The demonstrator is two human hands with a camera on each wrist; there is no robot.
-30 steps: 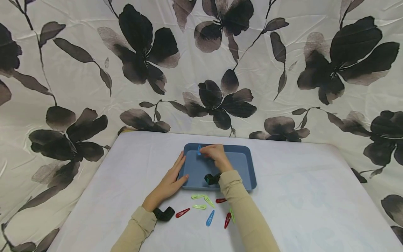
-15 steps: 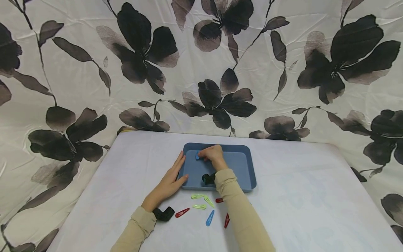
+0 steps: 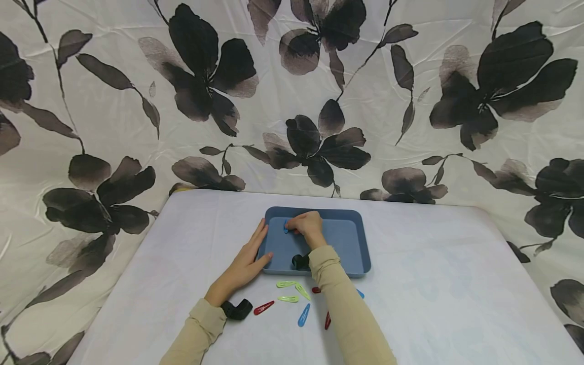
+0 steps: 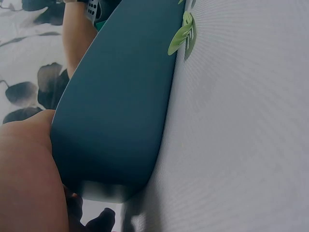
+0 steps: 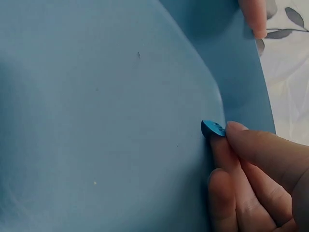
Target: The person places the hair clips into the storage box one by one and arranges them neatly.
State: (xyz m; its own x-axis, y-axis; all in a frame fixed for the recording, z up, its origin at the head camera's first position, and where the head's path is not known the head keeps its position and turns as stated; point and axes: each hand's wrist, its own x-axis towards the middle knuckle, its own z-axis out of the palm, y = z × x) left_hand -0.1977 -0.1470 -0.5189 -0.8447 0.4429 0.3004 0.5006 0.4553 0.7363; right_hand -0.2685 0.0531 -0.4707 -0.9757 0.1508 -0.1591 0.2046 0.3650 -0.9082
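Note:
A blue snap hair clip (image 3: 286,226) is pinched between the thumb and finger of my right hand (image 3: 307,225), inside the blue tray (image 3: 349,251) toward its back left corner. In the right wrist view the clip (image 5: 212,128) is seen tilted, low at the tray floor beside the wall. My left hand (image 3: 246,261) rests against the tray's left side, fingers extended along it and thumb at the front left corner. The left wrist view shows part of that hand (image 4: 29,169) at the tray's outer wall (image 4: 116,111).
On the white table in front of the tray lie green clips (image 3: 286,284), red clips (image 3: 263,307) and a blue clip (image 3: 303,315). Another blue clip (image 3: 361,294) shows beside the right sleeve (image 3: 353,309), which hides part of this area. Black cameras (image 3: 237,309) sit at both wrists.
My right hand has shifted slightly left, and the pinched blue clip has come a little nearer the front. The right forearm moved left, uncovering a blue clip. My left hand stays put.

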